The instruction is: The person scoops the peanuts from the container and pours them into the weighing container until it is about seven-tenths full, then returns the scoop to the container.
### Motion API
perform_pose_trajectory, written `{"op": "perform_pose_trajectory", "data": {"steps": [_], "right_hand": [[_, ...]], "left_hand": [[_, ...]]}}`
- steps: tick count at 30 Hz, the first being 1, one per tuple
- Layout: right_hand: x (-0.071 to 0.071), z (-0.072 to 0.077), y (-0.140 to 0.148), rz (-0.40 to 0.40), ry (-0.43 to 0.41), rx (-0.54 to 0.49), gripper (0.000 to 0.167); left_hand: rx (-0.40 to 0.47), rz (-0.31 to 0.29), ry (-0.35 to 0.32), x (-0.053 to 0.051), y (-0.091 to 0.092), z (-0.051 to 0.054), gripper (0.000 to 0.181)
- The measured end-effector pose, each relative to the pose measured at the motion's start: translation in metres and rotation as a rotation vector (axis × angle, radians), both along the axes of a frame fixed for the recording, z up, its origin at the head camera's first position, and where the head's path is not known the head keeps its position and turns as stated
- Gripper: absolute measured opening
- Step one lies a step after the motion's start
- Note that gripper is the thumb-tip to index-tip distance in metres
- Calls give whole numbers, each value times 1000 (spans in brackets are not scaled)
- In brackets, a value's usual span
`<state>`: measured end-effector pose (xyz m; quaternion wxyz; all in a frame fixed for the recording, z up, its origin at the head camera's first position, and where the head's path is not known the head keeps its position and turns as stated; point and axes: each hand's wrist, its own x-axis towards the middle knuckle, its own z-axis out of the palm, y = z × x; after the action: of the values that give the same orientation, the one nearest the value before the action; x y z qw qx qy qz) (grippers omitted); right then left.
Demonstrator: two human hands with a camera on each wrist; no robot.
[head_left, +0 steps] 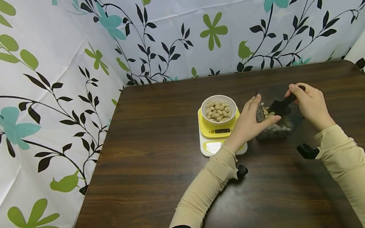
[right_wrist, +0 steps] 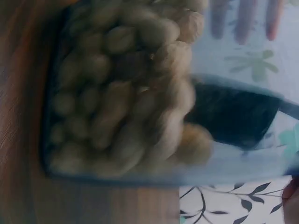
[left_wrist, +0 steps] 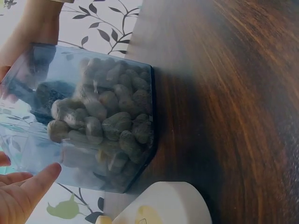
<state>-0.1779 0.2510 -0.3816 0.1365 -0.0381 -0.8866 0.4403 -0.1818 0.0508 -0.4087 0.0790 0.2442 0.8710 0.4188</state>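
Observation:
My right hand (head_left: 310, 101) grips the handle of a black scoop (head_left: 280, 107). The scoop's blade dips into a clear plastic container (left_wrist: 28, 142), against a pile of unshelled peanuts (left_wrist: 117, 112). My left hand (head_left: 249, 120) rests at the container's left side, thumb and fingers spread and fairly straight. Its thumb lies by the wall in the left wrist view. More peanuts (head_left: 218, 112) fill a white bowl (head_left: 204, 114), which sits on a yellow and white kitchen scale (head_left: 205, 144) just left of the container. The right wrist view is blurred, and the scale's reading is too small to make out.
A dark brown wooden table (head_left: 150, 148) bears everything. Its back and left edges meet a white cloth (head_left: 169, 16) printed with leaves and flowers. Black wrist mounts (head_left: 307, 152) stick out from both sleeves above the tabletop.

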Motion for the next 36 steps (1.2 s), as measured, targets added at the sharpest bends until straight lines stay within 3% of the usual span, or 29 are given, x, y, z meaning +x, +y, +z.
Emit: {"op": "perform_pose_trajectory", "data": {"steps": [3, 6, 13, 16, 25, 27, 31, 33, 36], "right_hand": [[0, 3, -1, -40, -77, -58, 34], [0, 3, -1, -42, -90, -83, 33], [4, -8, 11, 152, -6, -132, 35], [4, -8, 14, 177, -2, -165, 37], [0, 4, 5, 132, -48, -569, 29], [2, 2, 5, 175, -17, -659, 29], [8, -6, 10, 370, 89, -856, 32], [10, -8, 12, 446, 119, -886, 33], [10, -8, 14, 458, 132, -918, 34]], "left_hand": [[8, 0, -7, -1, 0, -1, 82], [18, 0, -11, -1, 0, -1, 82], [16, 11, -8, -1, -1, -2, 83], [18, 12, -9, -1, -1, -2, 82], [43, 8, 1, -3, -1, -2, 82], [48, 8, 4, -3, -1, -2, 82], [44, 5, 8, -2, -1, -3, 83], [43, 9, 9, -2, -1, -4, 83], [44, 11, 6, -2, 0, -3, 83]]}}
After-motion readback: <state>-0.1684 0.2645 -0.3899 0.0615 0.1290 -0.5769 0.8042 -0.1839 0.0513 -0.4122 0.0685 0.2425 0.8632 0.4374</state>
